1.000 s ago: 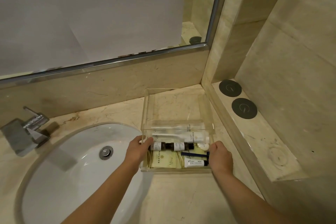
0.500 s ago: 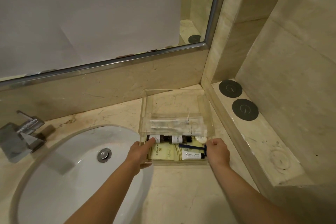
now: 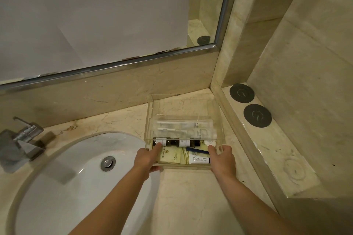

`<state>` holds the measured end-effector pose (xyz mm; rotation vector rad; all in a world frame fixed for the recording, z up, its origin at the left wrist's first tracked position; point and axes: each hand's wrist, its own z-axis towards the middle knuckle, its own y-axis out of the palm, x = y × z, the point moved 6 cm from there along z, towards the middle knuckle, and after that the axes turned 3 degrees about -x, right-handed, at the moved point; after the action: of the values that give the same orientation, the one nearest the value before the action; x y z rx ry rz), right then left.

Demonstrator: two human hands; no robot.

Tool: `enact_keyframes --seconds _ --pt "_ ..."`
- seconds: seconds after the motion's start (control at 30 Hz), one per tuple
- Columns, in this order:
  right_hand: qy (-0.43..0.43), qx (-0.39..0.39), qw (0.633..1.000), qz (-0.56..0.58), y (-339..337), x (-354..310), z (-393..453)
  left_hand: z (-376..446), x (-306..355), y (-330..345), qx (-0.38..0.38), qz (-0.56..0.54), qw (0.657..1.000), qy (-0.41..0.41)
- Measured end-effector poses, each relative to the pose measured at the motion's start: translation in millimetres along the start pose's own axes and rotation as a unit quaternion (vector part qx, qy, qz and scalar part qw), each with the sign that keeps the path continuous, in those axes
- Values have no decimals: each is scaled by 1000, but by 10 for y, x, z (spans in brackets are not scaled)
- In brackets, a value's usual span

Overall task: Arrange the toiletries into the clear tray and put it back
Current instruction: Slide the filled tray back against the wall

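Observation:
The clear tray (image 3: pixel 150 116) sits on the marble counter in the corner, right of the basin. Inside lie two dark small bottles (image 3: pixel 172 141) end to end, clear-wrapped packets (image 3: pixel 181 128) behind them, cream sachets (image 3: pixel 171 155), a blue razor (image 3: pixel 196 151) and a white tube (image 3: pixel 199 160). My left hand (image 3: pixel 147 160) grips the tray's near left corner, thumb inside touching a bottle. My right hand (image 3: pixel 221 158) grips the near right corner.
A white basin (image 3: pixel 80 187) with a metal drain (image 3: pixel 108 163) lies left of the tray, a chrome tap (image 3: pixel 23 139) beyond it. Two dark round coasters (image 3: pixel 257 115) rest on the raised ledge at right. A mirror (image 3: pixel 114 15) covers the back wall.
Both hands have pushed the tray away from me towards the back corner of the counter. The grip on both near corners stays the same.

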<state>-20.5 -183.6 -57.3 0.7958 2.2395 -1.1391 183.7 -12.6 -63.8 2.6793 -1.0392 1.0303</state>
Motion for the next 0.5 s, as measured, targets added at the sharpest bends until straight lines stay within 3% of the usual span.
enact_keyframes --seconds 0.5 --pt "43 42 991 118 31 -9 231 57 207 35 105 -30 994 25"
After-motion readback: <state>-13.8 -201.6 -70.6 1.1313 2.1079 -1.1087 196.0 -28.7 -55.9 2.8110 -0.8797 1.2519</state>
